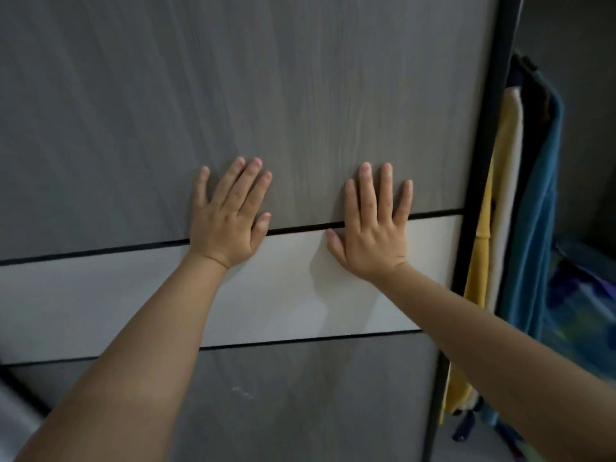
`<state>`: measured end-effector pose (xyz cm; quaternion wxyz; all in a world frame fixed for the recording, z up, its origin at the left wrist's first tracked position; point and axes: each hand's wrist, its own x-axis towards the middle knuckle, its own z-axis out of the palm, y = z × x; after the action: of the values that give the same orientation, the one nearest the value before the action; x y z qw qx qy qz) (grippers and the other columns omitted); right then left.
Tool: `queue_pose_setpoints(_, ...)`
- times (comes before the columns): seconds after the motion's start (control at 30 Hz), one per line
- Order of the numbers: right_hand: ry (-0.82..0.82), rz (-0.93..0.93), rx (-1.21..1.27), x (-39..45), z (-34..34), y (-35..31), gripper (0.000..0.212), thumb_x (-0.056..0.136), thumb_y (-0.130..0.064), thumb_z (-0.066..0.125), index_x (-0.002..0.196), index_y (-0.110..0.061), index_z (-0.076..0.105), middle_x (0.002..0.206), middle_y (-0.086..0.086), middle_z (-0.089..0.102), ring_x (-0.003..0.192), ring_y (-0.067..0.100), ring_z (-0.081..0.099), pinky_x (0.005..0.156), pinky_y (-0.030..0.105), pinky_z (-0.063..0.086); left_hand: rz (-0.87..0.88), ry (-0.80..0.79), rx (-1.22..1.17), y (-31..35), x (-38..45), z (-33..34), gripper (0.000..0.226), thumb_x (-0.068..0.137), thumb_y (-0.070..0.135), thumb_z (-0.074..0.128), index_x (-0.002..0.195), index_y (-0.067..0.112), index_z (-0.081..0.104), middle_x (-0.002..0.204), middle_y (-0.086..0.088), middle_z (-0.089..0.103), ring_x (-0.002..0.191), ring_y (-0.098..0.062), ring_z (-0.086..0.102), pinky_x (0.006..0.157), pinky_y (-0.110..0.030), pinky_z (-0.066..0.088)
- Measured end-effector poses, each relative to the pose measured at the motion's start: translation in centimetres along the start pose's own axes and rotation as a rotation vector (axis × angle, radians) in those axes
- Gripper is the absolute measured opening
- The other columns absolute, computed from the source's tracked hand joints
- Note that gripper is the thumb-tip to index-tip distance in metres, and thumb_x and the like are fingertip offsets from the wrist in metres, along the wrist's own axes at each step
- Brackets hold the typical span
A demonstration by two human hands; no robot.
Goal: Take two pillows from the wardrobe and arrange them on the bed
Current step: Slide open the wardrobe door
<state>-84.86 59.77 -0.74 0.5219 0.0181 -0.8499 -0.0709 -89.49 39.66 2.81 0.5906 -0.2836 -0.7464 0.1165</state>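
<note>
- Both palms lie flat against the wardrobe door [300, 95], a grey wood-grain panel with a white band [100, 295] across its middle.
- The left hand [230, 215] is spread, fingers on the grey part, heel on the white band.
- The right hand [373, 228] is spread too, straddling the same dark seam.
- Past the door's dark edge [490, 161], on the right, hang yellow [480, 261], cream [508, 195] and blue clothes [540, 228].
- No pillow shows anywhere here.

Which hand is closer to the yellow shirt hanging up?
Right. The right hand is flat on the door nearer the yellow shirt; the left hand is farther away.
</note>
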Motion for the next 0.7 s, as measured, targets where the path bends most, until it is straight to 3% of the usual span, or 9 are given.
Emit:
queue_pose_setpoints(0.07,-0.047,0.015,-0.01,0.1,-0.2,-0.2,0.062,0.08,-0.046,0.037,0.12,0.002,0.041,0.119,0.027,0.063,0.108,0.05,0.058,0.083,0.068,0.045,-0.001,0.015,0.007,0.0,0.0,0.0,0.048,0.08,0.031,0.04,0.123,0.009,0.044,0.119,-0.015,0.068,0.118,-0.022,0.039,0.091,-0.062,0.045)
queue_pose_setpoints(0.17,-0.093,0.023,0.02,-0.3,-0.9,-0.1,0.062,0.083,-0.045,0.035,0.123,0.002,0.042,0.123,0.028,0.06,0.112,0.051,0.054,0.098,0.062,0.036,-0.012,0.037,-0.023,0.1,0.0,-0.2,0.048,0.08,0.031,0.041,0.123,0.011,0.043,0.119,-0.011,0.069,0.118,-0.02,0.038,0.097,-0.054,0.042)
queue_pose_setpoints(0.33,-0.191,-0.092,0.084,-1.1,-3.5,2.0,0.057,0.079,-0.032,0.04,0.123,0.002,0.056,0.129,0.025,0.057,0.118,0.048,0.05,0.094,0.064,0.038,-0.126,0.066,-0.137,1.6,0.7,-1.3,0.044,0.075,0.022,0.047,0.115,0.005,0.051,0.113,-0.018,0.07,0.115,-0.026,0.044,0.086,-0.066,0.044)
queue_pose_setpoints(0.43,-0.232,-0.149,0.172,-3.1,-4.8,4.3,0.048,0.084,-0.021,0.044,0.124,0.004,0.054,0.132,0.025,0.054,0.122,0.045,0.048,0.101,0.058,0.034,-0.246,0.022,-0.232,4.9,0.9,-1.9,0.043,0.07,0.019,0.049,0.105,-0.002,0.063,0.108,-0.022,0.07,0.109,-0.031,0.047,0.09,-0.058,0.047)
queue_pose_setpoints(0.57,-0.252,0.028,0.151,-9.0,-6.5,9.4,0.042,0.083,-0.012,0.044,0.115,0.009,0.059,0.124,0.029,0.059,0.115,0.047,0.055,0.094,0.059,0.043,-0.08,0.128,-0.466,12.0,1.2,-1.4,0.038,0.07,0.016,0.045,0.095,-0.002,0.068,0.099,-0.024,0.072,0.103,-0.028,0.042,0.091,-0.046,0.034)
queue_pose_setpoints(0.7,-0.381,0.256,0.034,-14.6,-8.6,16.4,0.038,0.072,-0.001,0.056,0.109,0.011,0.062,0.119,0.03,0.062,0.111,0.051,0.056,0.088,0.065,0.044,0.128,0.127,-0.739,21.5,3.9,-1.8,0.029,0.071,0.012,0.044,0.087,0.001,0.065,0.087,-0.021,0.074,0.091,-0.028,0.046,0.078,-0.039,0.038)
